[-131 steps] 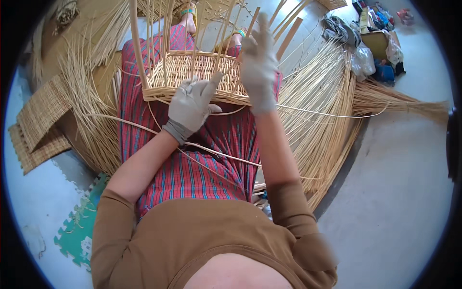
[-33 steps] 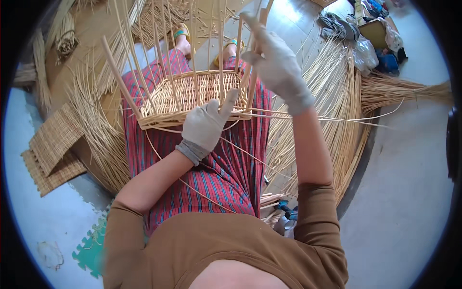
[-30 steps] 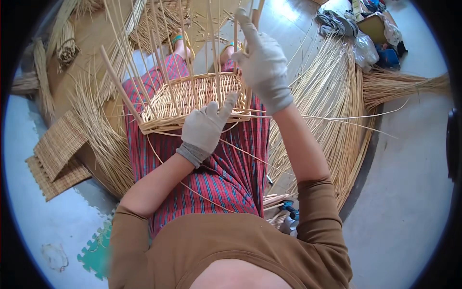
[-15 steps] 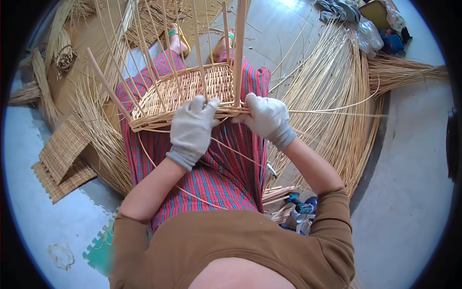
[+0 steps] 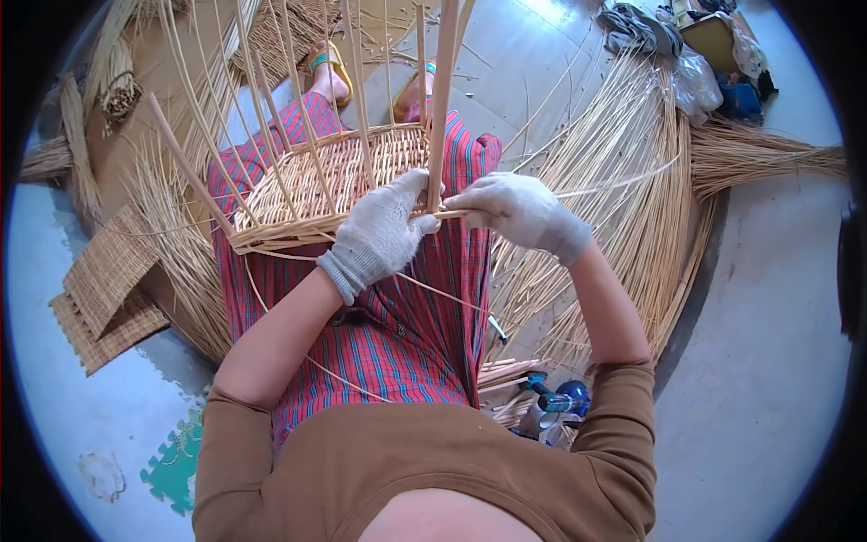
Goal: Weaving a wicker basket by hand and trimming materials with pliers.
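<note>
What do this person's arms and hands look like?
The left hand and right hand wear matching off-white fabric gloves that cover the fingers, with light grey cuffs at the wrists. The forearms are bare, with no watch or bracelet visible. Plain brown sleeves end around the elbows, with folds in the cloth.

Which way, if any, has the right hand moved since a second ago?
Yes: the right hand has come lower in the view, judged against the loose cane pile.
</note>
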The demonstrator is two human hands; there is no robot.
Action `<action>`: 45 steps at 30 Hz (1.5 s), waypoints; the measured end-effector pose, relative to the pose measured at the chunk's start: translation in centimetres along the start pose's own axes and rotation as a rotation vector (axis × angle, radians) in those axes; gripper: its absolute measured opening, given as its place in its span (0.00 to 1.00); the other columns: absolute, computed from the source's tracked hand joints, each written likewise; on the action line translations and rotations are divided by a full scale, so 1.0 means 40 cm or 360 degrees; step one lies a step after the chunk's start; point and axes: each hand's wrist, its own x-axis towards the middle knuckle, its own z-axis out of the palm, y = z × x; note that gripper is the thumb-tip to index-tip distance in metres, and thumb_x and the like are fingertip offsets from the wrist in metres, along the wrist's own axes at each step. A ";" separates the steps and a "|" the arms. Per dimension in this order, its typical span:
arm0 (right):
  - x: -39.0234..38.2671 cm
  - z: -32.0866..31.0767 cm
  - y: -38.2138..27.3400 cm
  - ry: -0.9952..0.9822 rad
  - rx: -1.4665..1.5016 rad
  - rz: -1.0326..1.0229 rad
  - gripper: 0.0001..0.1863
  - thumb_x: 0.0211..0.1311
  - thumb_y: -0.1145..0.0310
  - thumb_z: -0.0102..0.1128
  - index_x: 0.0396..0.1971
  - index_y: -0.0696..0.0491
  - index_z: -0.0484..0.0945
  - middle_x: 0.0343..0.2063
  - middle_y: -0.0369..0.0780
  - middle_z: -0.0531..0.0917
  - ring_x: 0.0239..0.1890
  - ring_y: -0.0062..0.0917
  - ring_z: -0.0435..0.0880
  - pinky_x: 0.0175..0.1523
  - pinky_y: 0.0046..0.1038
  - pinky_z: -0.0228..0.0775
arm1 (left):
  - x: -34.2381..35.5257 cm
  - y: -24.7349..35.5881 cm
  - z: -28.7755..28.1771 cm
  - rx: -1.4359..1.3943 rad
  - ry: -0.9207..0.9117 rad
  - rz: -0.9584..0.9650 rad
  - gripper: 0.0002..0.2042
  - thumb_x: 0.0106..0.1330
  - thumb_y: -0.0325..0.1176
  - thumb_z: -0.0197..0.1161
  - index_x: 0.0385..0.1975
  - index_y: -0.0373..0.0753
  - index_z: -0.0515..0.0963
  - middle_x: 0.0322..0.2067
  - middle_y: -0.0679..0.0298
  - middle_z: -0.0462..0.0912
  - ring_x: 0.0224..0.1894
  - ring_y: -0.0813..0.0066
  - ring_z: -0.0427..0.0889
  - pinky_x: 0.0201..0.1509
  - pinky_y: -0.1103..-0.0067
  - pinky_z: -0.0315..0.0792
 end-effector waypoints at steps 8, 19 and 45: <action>0.187 0.054 0.043 0.0622 0.0116 0.0209 0.69 0.27 0.53 0.88 0.76 0.48 0.57 0.72 0.52 0.63 0.74 0.50 0.60 0.78 0.44 0.54 | 0.008 -0.020 0.035 -0.0443 0.0148 0.0141 0.15 0.61 0.22 0.66 0.48 0.36 0.75 0.38 0.51 0.83 0.42 0.49 0.85 0.48 0.66 0.77; -0.005 0.174 -0.231 0.1881 -0.0908 -0.0090 0.42 0.58 0.48 0.74 0.65 0.58 0.70 0.60 0.48 0.75 0.64 0.44 0.72 0.74 0.48 0.55 | -0.092 0.062 -0.136 -0.0097 0.0486 0.0246 0.13 0.61 0.34 0.71 0.39 0.35 0.77 0.32 0.56 0.83 0.35 0.68 0.86 0.43 0.72 0.79; 0.214 0.329 -0.297 0.1261 -0.0793 0.0288 0.16 0.47 0.60 0.72 0.39 0.41 0.84 0.32 0.35 0.81 0.38 0.34 0.80 0.47 0.41 0.67 | -0.133 -0.392 -0.361 -0.1111 -0.0085 0.0012 0.15 0.62 0.22 0.71 0.43 0.43 0.74 0.34 0.74 0.75 0.32 0.86 0.76 0.33 0.86 0.72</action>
